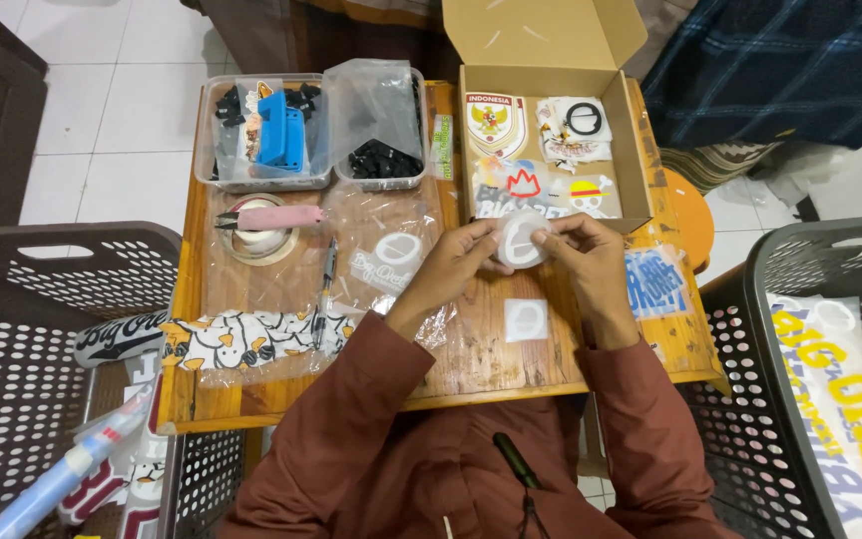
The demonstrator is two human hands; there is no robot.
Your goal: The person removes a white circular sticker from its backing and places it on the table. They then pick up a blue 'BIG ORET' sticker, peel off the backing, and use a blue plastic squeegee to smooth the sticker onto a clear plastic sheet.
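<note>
Over the middle of the small wooden table (pixel 251 389), head view: both hands meet on a round white sticker (pixel 519 240) with a dark ring printed on it. Left hand (pixel 454 265) pinches its left edge, right hand (pixel 583 252) pinches the right edge, fingertips curled in, so the sticker's rim is partly covered and I can't tell if it's one piece or a small stack. It's held just in front of the open cardboard box (pixel 551 45) full of stickers. A square white sticker (pixel 526 319) lies on the table below the hands. Clear plastic bags (pixel 371 250) cover the left of the table, kinda hard to read through. Grey baskets (pixel 22 329) on both sides are cut off by the frame.
</note>
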